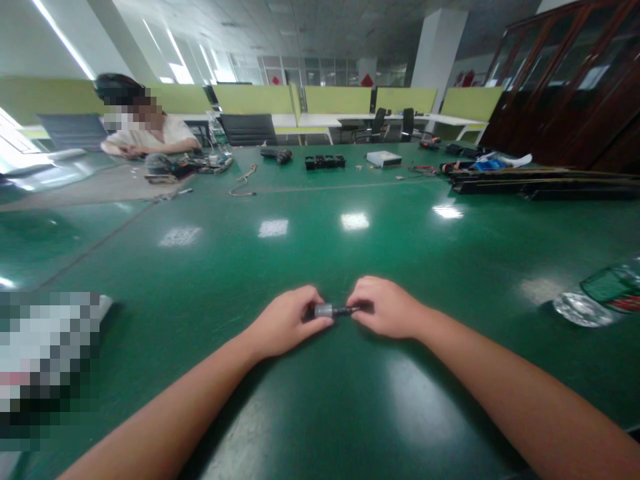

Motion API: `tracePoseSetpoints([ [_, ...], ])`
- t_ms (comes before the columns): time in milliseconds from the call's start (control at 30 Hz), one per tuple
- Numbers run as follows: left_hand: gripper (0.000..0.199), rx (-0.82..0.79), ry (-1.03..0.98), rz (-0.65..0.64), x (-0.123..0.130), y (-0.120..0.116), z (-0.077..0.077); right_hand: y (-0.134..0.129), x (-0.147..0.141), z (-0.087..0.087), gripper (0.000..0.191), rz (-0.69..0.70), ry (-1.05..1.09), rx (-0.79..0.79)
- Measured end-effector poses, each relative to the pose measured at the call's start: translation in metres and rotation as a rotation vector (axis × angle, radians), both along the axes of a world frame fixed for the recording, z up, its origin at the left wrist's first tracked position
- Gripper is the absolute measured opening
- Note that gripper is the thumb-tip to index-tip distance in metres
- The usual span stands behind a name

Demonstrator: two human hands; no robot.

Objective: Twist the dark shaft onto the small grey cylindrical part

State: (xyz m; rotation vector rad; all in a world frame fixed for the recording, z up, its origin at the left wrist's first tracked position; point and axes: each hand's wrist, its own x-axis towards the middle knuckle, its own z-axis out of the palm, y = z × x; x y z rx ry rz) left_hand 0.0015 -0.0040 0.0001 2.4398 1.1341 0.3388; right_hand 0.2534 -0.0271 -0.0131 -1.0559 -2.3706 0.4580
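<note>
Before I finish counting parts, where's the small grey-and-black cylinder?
In the head view, below centre, the cylinder is held between the left hand and right hand.

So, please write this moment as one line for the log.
left hand: holds rod at grey end | right hand: at thin dark end, grip unclear | bottle: right edge | table: green

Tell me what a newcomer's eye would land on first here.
Probably the small grey-and-black cylindrical piece at the near centre, between the left hand and right hand, over the glossy green table. Next, likely the clear bottle at the right edge and the seated person at far left.
</note>
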Motion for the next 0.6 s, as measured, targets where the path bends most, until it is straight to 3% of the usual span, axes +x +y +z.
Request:
tracePoseSetpoints([
  [600, 0.032, -0.006, -0.005, 0.004, 0.0003, -0.0002, 0.0007, 0.0017, 0.0061, 0.0056, 0.011, -0.030, -0.034, -0.075],
])
